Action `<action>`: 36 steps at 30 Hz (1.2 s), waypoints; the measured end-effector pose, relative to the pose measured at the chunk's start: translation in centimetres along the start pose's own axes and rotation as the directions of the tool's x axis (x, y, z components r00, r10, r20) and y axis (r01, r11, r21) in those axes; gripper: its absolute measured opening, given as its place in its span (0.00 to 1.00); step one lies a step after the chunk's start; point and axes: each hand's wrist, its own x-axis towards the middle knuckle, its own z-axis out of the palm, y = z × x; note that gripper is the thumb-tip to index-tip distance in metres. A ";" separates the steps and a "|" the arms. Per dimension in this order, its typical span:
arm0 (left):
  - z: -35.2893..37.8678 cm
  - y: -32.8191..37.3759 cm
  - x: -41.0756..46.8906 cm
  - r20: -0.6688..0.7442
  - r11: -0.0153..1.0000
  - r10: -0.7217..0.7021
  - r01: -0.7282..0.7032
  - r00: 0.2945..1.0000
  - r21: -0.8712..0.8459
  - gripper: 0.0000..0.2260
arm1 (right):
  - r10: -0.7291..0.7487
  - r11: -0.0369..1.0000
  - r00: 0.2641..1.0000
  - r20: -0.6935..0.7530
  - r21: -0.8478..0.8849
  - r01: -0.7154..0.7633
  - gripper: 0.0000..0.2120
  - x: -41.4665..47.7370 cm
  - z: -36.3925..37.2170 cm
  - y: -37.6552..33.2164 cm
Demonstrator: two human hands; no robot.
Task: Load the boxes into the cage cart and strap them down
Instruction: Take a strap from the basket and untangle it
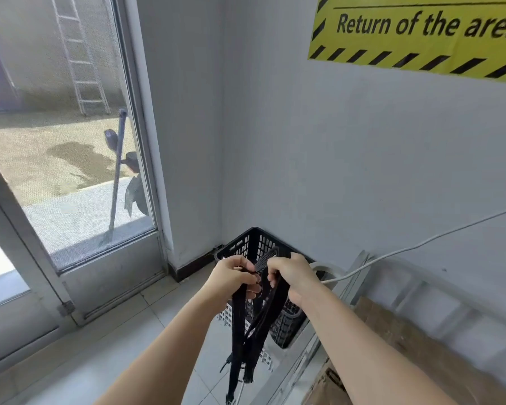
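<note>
Both hands are holding a black woven webbing strap (pixel 238 320) at chest level. The left hand (pixel 235 276) is pinching the upper end of the strap between curled fingers and thumb. The right hand (pixel 293 273) is gripping it just beside, fingers curled round a flat band that is fanning upward between the two hands. The two hands are nearly touching. Several lengths of the strap are hanging down from the grip in loose loops, their ends dangling above the pale tiled floor (pixel 114 346).

Directly behind the hands, a black perforated plastic crate (pixel 256 242) is sitting in the corner of the room, partly hidden by the strap and forearms. A white cable (pixel 421 244) is running along the grey wall to the right of the crate. Brown cardboard (pixel 406 340) is lying at the lower right; whether it is a closed box cannot be told. A grey metal frame (pixel 360 267) is standing between cardboard and crate. A yellow hazard-striped sign (pixel 421 33) is hanging on the wall above. A glass door (pixel 70 171) is standing to the left.
</note>
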 end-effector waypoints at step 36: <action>-4.1 3.3 -0.5 -0.613 0.925 0.277 -0.378 0.740 -0.038 0.08 | -0.073 0.965 0.889 -0.452 0.193 0.177 0.05 2.1 -4.1 1.3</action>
